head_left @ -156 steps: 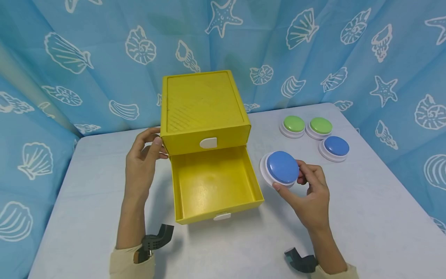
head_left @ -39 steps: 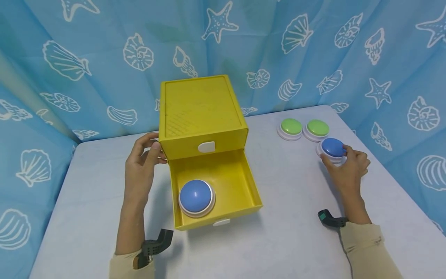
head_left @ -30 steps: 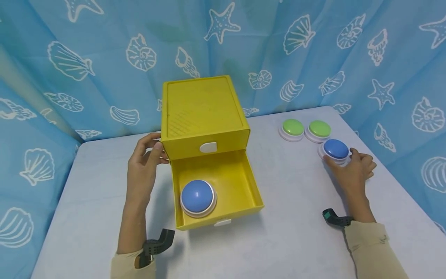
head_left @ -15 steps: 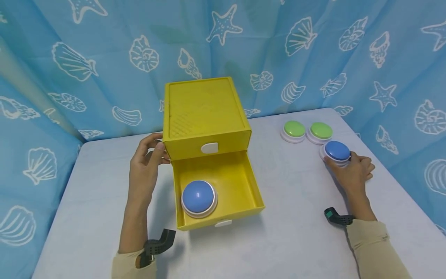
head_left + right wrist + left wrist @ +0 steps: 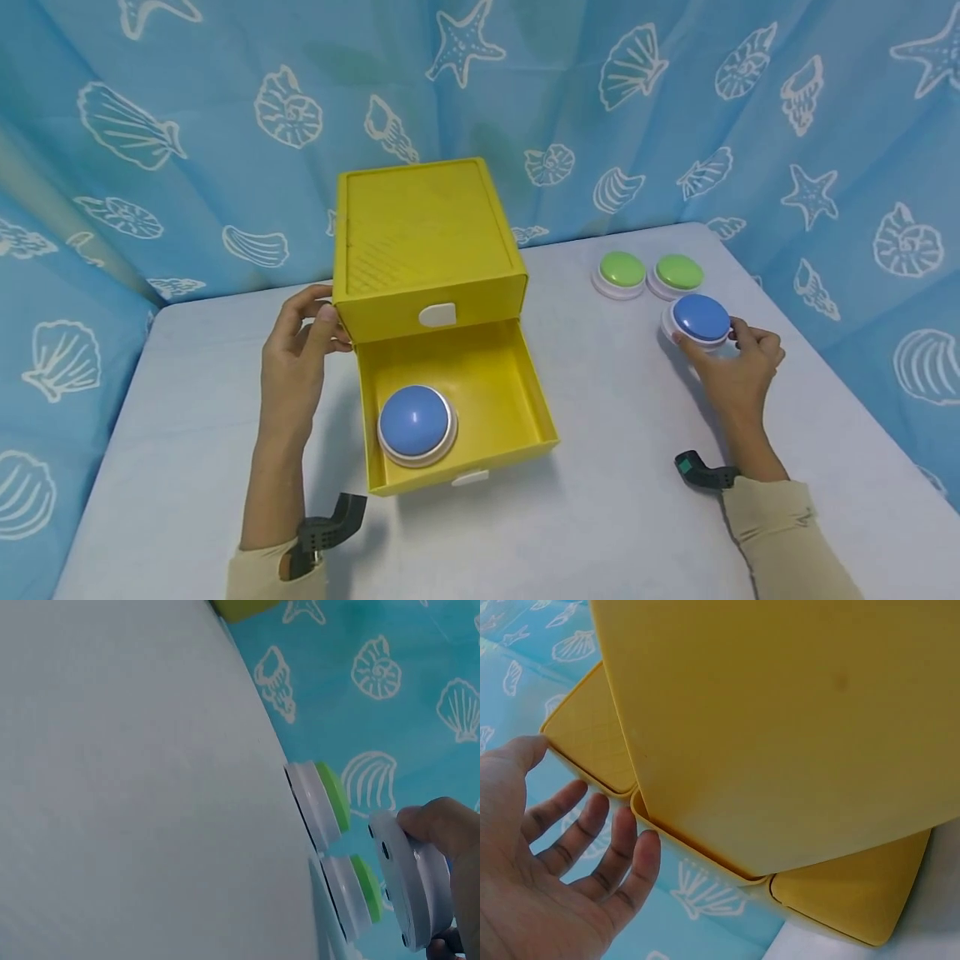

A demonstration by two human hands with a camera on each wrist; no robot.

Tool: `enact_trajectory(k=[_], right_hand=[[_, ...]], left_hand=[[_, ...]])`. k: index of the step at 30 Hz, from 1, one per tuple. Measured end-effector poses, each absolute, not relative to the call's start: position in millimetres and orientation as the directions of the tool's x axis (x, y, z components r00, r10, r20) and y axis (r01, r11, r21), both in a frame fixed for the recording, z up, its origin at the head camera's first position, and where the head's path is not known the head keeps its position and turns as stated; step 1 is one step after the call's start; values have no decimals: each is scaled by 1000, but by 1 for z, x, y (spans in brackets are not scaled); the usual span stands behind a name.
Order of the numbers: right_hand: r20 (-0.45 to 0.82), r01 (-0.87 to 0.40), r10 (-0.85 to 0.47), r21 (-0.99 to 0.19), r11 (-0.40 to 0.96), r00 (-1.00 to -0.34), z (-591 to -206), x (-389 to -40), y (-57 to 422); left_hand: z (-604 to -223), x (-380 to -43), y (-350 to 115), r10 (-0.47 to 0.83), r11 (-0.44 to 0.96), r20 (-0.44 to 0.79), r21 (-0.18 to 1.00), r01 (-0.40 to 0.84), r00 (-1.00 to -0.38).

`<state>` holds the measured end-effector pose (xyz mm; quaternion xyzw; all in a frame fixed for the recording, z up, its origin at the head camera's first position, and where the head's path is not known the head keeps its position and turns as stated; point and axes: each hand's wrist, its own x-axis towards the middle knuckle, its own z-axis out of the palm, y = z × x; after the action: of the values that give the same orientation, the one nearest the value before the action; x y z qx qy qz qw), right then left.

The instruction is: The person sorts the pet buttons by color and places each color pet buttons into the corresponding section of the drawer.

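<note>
My right hand (image 5: 738, 375) grips a blue push button (image 5: 701, 317) with a white base, thumb and fingers at the base's rim. In the right wrist view this button's white base (image 5: 409, 877) is raised off the table, its underside partly showing. My left hand (image 5: 296, 358) is at the left side of a yellow two-drawer box (image 5: 420, 225), thumb near its front edge and fingers loosely spread. The lower drawer (image 5: 498, 400) is pulled out, and a second blue push button (image 5: 412, 421) lies in its left front part, dome up. The upper drawer, with a white handle (image 5: 437, 314), is closed.
Two green push buttons (image 5: 621, 269) (image 5: 678, 272) stand side by side at the table's back right, just behind the held one. A blue curtain (image 5: 555, 83) with white seashell prints hangs behind the white table (image 5: 607, 500).
Earlier my right hand held the other blue button, which then lay in the drawer. Since then the right hand has taken the second blue button and lifted it slightly. The left hand stayed put.
</note>
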<state>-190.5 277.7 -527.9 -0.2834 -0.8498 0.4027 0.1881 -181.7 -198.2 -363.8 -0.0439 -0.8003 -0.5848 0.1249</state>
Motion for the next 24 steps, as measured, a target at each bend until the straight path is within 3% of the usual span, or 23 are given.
enact_trajectory(k=[15,24], right_hand=[[153,211,527,-796,567,-836,-511,-173,235],[207,143,506,-810,569,-838,-506,-161,217]], left_hand=[[-361,-182,-199,-77,309,262,923,227,-962],[-361,-181,-198,-86,329,249,921,208,-965]])
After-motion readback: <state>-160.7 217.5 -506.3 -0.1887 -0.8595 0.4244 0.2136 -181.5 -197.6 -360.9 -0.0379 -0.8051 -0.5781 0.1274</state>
